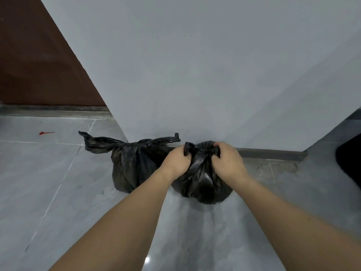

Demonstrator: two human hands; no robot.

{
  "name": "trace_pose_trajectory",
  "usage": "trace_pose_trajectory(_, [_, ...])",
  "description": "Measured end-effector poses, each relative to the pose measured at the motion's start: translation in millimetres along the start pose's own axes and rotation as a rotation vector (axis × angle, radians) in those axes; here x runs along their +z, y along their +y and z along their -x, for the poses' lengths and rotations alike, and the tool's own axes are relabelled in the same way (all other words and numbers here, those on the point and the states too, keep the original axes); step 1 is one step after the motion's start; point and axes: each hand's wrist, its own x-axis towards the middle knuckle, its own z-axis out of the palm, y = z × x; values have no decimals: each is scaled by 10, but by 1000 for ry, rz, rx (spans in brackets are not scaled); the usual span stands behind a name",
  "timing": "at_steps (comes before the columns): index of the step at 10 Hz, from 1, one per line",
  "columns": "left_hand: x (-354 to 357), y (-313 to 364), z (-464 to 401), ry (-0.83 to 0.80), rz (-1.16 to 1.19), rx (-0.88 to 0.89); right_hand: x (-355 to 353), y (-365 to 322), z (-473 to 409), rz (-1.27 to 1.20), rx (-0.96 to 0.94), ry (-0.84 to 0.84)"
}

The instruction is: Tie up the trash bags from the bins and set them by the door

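Two black trash bags sit on the grey tiled floor [48, 173] at the foot of a pale wall [195, 65], touching each other; the right bag [201, 184] lies at about 12 o'clock from the person, the left bag [132, 169] at about 11 o'clock. The left bag is already knotted, its two loose ends spread out toward 9 and 3 o'clock from the knot. The left hand [176, 162] is clenched on a gathered end of the right bag at its top; the right hand [228, 159] is clenched on the opposite end, the knot between them; both forearms reach in from 6 o'clock. A dark red-brown door [35, 55] stands at 10 o'clock beyond a threshold strip; a small red scrap [46, 133] lies on the floor at 9 o'clock; a dark object [349, 159] shows at 3 o'clock, cut by the frame edge, and I cannot tell what it is.
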Motion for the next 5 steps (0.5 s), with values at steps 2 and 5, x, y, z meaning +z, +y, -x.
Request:
trace_pose_trajectory(2, [-209,153,263,22,32,10,-244,-110,257,-27,-33,-39])
trace_pose_trajectory(5, [-688,239,1073,250,-229,214,-501,-341,954,46,-150,43])
